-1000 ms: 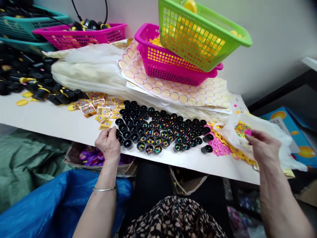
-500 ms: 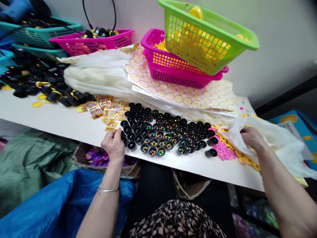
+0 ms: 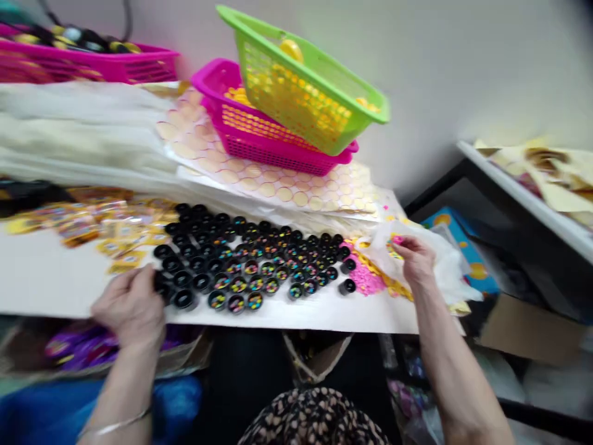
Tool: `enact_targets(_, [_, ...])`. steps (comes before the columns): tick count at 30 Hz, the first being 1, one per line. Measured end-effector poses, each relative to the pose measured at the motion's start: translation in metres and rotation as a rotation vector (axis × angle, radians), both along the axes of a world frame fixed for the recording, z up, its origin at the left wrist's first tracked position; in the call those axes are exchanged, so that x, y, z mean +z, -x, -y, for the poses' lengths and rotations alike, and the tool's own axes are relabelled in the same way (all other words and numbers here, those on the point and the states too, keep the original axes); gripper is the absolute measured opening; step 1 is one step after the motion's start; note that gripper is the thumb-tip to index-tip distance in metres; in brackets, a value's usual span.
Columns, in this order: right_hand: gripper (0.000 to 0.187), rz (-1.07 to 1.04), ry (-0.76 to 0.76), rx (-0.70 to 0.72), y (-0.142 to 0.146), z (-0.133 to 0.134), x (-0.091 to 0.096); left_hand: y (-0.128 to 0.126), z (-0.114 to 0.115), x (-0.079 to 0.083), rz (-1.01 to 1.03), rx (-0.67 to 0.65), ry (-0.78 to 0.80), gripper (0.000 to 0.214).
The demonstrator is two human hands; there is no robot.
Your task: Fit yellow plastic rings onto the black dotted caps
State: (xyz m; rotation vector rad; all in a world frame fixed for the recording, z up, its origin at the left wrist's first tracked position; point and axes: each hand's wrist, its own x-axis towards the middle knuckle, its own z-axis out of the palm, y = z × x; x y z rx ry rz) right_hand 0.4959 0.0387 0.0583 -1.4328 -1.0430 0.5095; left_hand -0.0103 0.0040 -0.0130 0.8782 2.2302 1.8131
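My left hand (image 3: 132,309) is closed at the left end of the block of small black cups (image 3: 201,283), its fingertips against the outermost ones. Whatever it grips, if anything, is hidden. Many of the cups nearer the middle contain small multicoloured pellets (image 3: 254,301); those by my left hand look dark inside. My right hand (image 3: 418,256) is pinched over a crumpled white plastic bag (image 3: 447,272), with a small pink piece (image 3: 397,240) at its fingertips. Below and left of it lies a heap of pink pellets (image 3: 368,278), bordered by yellow rings (image 3: 399,288).
Yellow printed packets (image 3: 125,238) lie left of the cups. Behind are sheets of round stickers (image 3: 278,185), a magenta basket (image 3: 278,157) and a tilted green basket (image 3: 306,93) of yellow parts. One cup (image 3: 347,287) stands apart near the front edge. Below is a box of purple packets (image 3: 83,346).
The view has swung right. My right hand has lifted out of the white bag's folds, and a pink piece now shows at its fingertips. My left hand stays beside the cups.
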Motion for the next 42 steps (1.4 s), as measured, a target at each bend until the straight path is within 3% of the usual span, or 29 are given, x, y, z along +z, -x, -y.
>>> enact_targets(4, [0.026,-0.179,-0.055,0.244,0.071,0.018,0.018,0.0,0.007,0.001,-0.034,-0.038,-0.016,0.019])
enact_targets(7, [0.026,-0.172,0.083,0.5,0.138,0.033,0.026,0.0,0.009,-0.003,-0.035,-0.058,-0.009,0.022])
enact_targets(10, [0.018,0.025,0.194,0.806,0.204,0.043,0.027,-0.001,0.011,-0.005,-0.039,-0.058,-0.018,0.021])
enact_targets(13, [0.009,0.325,0.126,1.018,0.252,0.042,0.02,-0.001,0.012,-0.006,-0.033,-0.057,-0.038,0.02])
enact_targets(16, [0.011,0.653,0.066,1.136,0.28,0.036,0.014,-0.001,0.013,-0.007,-0.029,-0.074,-0.055,0.02])
enact_targets(22, [0.02,1.147,0.009,1.186,0.302,0.033,0.012,-0.001,0.014,-0.008,-0.053,-0.078,-0.059,0.021])
enact_targets(30, [0.022,1.355,-0.096,1.165,0.306,0.035,0.014,-0.002,0.016,-0.005,-0.072,-0.087,-0.045,0.02])
enact_targets(33, [0.022,1.297,-0.068,1.178,0.305,0.035,0.013,-0.002,0.016,-0.004,-0.07,-0.082,-0.043,0.02])
enact_targets(40, [0.013,0.791,0.028,1.235,0.299,0.025,0.006,-0.002,0.015,-0.005,-0.05,-0.075,-0.05,0.019])
enact_targets(42, [0.011,0.735,0.02,1.212,0.302,0.021,0.007,-0.002,0.015,-0.005,-0.052,-0.072,-0.046,0.019])
